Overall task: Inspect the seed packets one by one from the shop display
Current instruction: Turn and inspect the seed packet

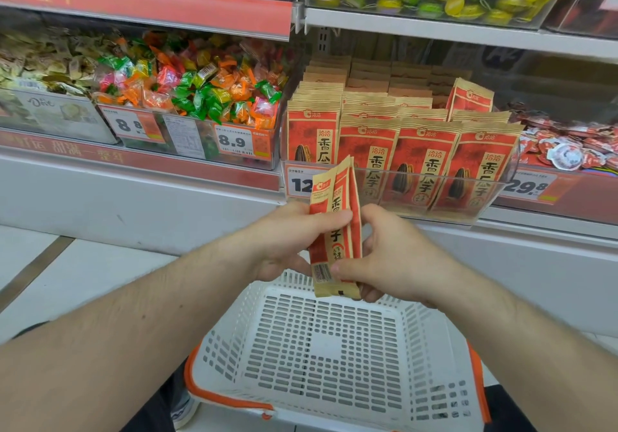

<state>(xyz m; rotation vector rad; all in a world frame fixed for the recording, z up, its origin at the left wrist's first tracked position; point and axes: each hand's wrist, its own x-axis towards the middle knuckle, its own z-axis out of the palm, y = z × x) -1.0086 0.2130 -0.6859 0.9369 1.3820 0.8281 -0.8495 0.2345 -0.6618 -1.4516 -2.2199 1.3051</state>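
Observation:
Two red and tan seed packets (336,197) stand upright, held together between both hands above a white basket. My left hand (287,237) grips them from the left, thumb across the front. My right hand (394,254) pinches their lower right edge near the barcode. Behind them, rows of the same seed packets (424,161) fill a clear display tray (495,194) on the shelf. One packet (471,97) at the back right of the tray leans askew.
A white slotted basket (334,348) with orange trim sits below my hands with nothing in it. Bins of wrapped candies (200,90) stand to the left, round sweets (568,151) to the right. Price tags line the shelf edge (140,161).

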